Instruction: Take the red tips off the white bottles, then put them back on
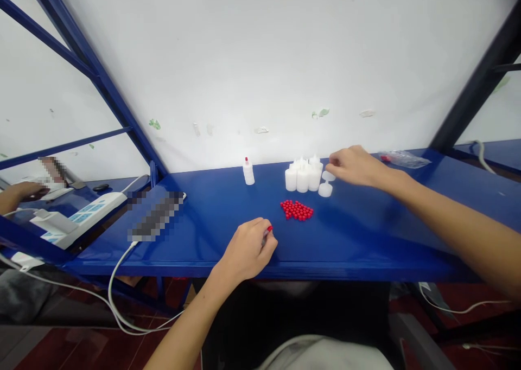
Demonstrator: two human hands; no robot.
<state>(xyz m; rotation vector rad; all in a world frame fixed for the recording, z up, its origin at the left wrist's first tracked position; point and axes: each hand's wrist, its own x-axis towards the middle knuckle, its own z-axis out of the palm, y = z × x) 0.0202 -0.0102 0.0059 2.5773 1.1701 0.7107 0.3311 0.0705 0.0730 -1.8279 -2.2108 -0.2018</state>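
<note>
My left hand (248,249) rests on the blue table (366,240) near its front edge, fingers curled, pinching a small red cap (269,228). A pile of several red caps (297,209) lies just beyond it. My right hand (355,165) reaches to a cluster of several small white bottles (303,174) at the back, its fingertips closed on one lying bottle (326,183). A single capped white bottle with a red tip (248,171) stands apart to the left.
A clear plastic bag (402,158) lies at the back right. A blurred flat device (154,215) with a white cable sits on the left. A power strip (81,218) and another person's hand (18,192) are at the far left. Blue frame struts rise on both sides.
</note>
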